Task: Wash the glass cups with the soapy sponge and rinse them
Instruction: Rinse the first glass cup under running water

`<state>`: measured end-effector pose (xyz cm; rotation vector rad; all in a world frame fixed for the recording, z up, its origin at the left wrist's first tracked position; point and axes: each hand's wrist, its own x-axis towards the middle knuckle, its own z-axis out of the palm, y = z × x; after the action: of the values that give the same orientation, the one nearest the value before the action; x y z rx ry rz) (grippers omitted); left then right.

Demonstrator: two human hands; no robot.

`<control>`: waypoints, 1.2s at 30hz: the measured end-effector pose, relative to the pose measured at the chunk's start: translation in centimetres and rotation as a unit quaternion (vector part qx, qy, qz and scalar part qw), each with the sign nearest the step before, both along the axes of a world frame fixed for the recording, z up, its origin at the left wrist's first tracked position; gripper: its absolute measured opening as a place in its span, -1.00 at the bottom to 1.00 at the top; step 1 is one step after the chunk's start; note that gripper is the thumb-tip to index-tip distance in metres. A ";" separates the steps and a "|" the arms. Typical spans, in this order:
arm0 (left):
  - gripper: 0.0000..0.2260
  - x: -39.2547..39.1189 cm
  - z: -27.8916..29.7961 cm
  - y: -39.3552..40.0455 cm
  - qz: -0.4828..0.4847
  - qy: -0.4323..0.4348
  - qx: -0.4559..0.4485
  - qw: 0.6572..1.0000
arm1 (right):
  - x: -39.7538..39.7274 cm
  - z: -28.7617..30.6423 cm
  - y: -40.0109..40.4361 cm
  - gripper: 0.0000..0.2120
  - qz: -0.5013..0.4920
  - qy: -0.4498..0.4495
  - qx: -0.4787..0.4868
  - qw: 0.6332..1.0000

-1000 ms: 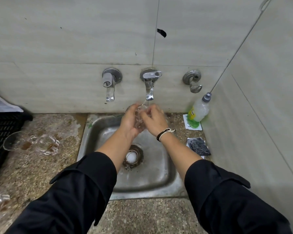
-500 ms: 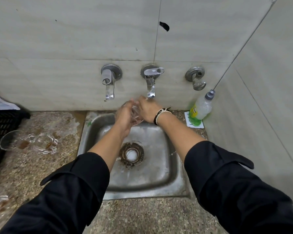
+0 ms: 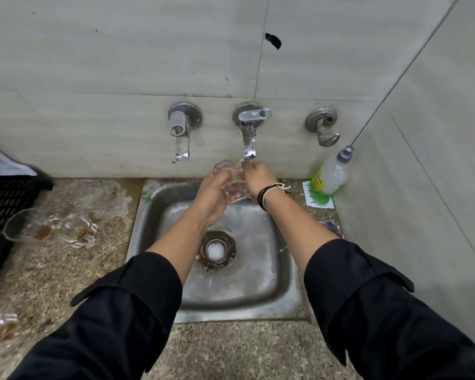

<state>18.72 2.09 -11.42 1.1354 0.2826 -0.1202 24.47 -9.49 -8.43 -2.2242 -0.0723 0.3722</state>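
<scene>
While water runs from the middle tap (image 3: pixel 249 133) on the back wall, both hands hold one glass cup (image 3: pixel 232 182) up close under its spout, above the back edge of the steel sink (image 3: pixel 242 281). Half a second earlier the hands and cup sat slightly lower and further left; now they have risen so the cup's rim nearly meets the spout.

On the stone counter (image 3: pixel 66 272) left of the sink, two more glass cups (image 3: pixel 50 229) lie tipped on their sides with brown dregs inside, near a black crate (image 3: pixel 3 215) at the counter's left edge; they appear unchanged. At the counter's back right corner a dish soap bottle (image 3: pixel 331 174) leans against the side wall.

The left hand (image 3: pixel 213 196) curls its fingers around the cup's near side, gripping it. The right hand (image 3: pixel 258 178), with cords at the wrist, pinches the cup's rim on the side nearest the tap. No sponge is visible in either hand.

This looks like the rinsing of this cup, and lifting it closer should let the stream reach inside. The cups on the left likely remain to be washed.
</scene>
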 end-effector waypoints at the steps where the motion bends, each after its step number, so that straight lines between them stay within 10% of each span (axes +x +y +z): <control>1: -0.84 -0.2 0.0 -0.1 0.008 0.002 -0.027 1.000 | 0.0 0.1 0.0 -0.57 0.004 0.017 0.014 1.000; 8: -0.70 0.6 1.5 0.7 -0.061 0.001 0.187 0.981 | 0.0 2.2 -2.2 -0.75 0.136 0.023 0.085 0.987; 13: -0.74 0.3 2.8 -1.6 0.223 0.076 0.238 0.942 | -0.7 0.2 -0.6 -0.57 0.001 0.107 0.231 0.967; 16: -0.62 -0.7 2.3 -3.6 0.298 0.121 0.051 0.945 | -1.7 -0.4 0.3 -0.71 -0.067 0.018 0.177 0.982; 21: -0.66 -1.3 2.9 -3.0 0.130 0.170 -0.093 0.972 | -2.8 -0.5 -1.4 -0.80 0.104 -0.214 0.034 0.971; 23: -0.69 -1.7 2.1 -2.3 0.158 0.067 0.061 0.983 | -2.2 0.2 -1.6 -0.75 0.123 -0.205 0.004 0.971; 25: -0.77 -2.3 0.5 -1.2 0.191 -0.108 0.335 0.916 | -1.9 1.6 -1.0 -0.67 0.094 -0.079 0.035 0.992; 28: -0.77 -2.4 -1.6 0.1 0.195 -0.213 0.462 0.838 | -1.9 3.0 0.5 -0.53 0.079 0.101 -0.003 0.992; 31: -0.58 -1.2 -0.3 0.4 0.163 0.031 0.166 0.972 | -1.5 1.6 0.7 -0.59 0.142 -0.185 -0.086 0.969; 33: -0.58 -0.4 1.1 0.4 0.054 0.212 -0.005 0.976 | -1.5 0.2 -0.2 -0.75 0.198 -0.286 -0.047 0.937; 36: -0.61 -1.0 1.7 0.1 0.090 0.111 0.234 0.962 | -1.1 -0.8 -0.4 -0.70 0.135 -0.199 0.017 0.971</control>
<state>17.68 2.24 -9.68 1.5606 0.6368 -0.0184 23.37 -9.89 -9.24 -2.2276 -0.5951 0.0622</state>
